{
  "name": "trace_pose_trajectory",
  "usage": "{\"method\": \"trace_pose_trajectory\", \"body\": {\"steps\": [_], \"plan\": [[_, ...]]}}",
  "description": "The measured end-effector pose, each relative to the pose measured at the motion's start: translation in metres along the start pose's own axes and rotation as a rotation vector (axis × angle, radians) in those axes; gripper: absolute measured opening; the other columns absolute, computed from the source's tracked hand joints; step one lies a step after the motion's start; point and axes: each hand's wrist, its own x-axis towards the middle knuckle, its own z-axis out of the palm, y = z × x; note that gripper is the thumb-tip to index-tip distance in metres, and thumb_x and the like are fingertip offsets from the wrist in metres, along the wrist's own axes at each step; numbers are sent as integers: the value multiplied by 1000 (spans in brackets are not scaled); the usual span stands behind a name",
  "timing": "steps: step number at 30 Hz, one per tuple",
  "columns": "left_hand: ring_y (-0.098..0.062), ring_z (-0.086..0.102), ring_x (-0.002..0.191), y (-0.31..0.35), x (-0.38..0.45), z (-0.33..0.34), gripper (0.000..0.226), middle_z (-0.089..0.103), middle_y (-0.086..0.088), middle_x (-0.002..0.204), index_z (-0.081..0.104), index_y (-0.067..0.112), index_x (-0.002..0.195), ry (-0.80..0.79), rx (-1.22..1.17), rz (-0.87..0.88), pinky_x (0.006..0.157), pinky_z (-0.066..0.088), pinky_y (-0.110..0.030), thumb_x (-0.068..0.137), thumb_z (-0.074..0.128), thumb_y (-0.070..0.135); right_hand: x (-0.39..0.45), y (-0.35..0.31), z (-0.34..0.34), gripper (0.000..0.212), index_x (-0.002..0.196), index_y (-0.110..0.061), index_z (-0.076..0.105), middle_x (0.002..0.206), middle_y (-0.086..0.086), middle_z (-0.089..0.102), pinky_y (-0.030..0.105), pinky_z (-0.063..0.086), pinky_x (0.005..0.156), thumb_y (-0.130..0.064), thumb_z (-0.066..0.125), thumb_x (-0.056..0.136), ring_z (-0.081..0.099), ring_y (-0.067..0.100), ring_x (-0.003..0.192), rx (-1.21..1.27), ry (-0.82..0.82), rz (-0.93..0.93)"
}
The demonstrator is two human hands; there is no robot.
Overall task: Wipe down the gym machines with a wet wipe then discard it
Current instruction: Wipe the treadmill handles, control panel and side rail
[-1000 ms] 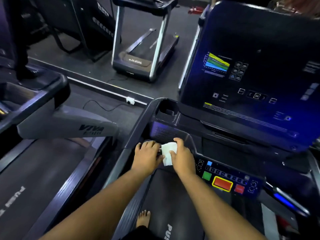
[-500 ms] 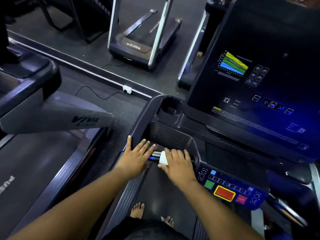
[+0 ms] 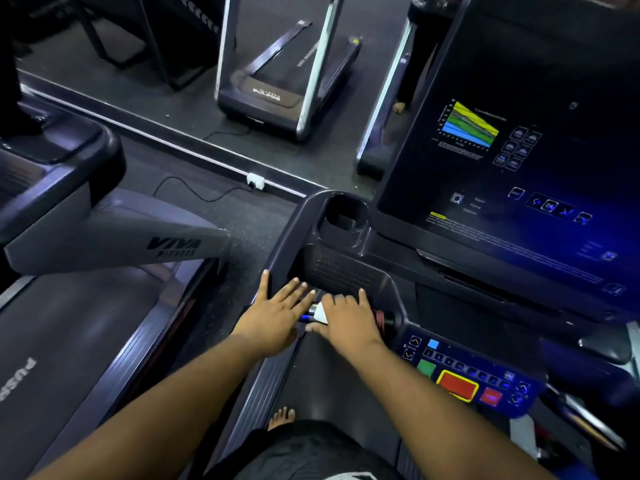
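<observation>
At frame centre, a right hand (image 3: 346, 320) curls around a white wet wipe (image 3: 321, 312) on the treadmill's chrome handlebar (image 3: 311, 310), while the left hand (image 3: 277, 315), fingers spread flat, apparently braces the dark plastic console (image 3: 349, 268).

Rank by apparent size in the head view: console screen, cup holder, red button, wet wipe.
1. Console screen, by far the largest.
2. Cup holder.
3. Red button.
4. Wet wipe, smallest as seen, but the right hand covers most of it, so its true rank is unsure.
</observation>
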Motion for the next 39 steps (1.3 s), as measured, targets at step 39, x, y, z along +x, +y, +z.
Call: {"method": "trace_pose_trajectory", "body": {"steps": [39], "plan": [[-32,-26,153,-1,0,-10,80,-24,-11,168,7,14,163,-101,-27,-176,106,-2,-83,101,52,36,9,-33,6,50,127,-13,52,123,9,59,44,46,95,-49,58,93,59,30,114,43,123,-101]]}}
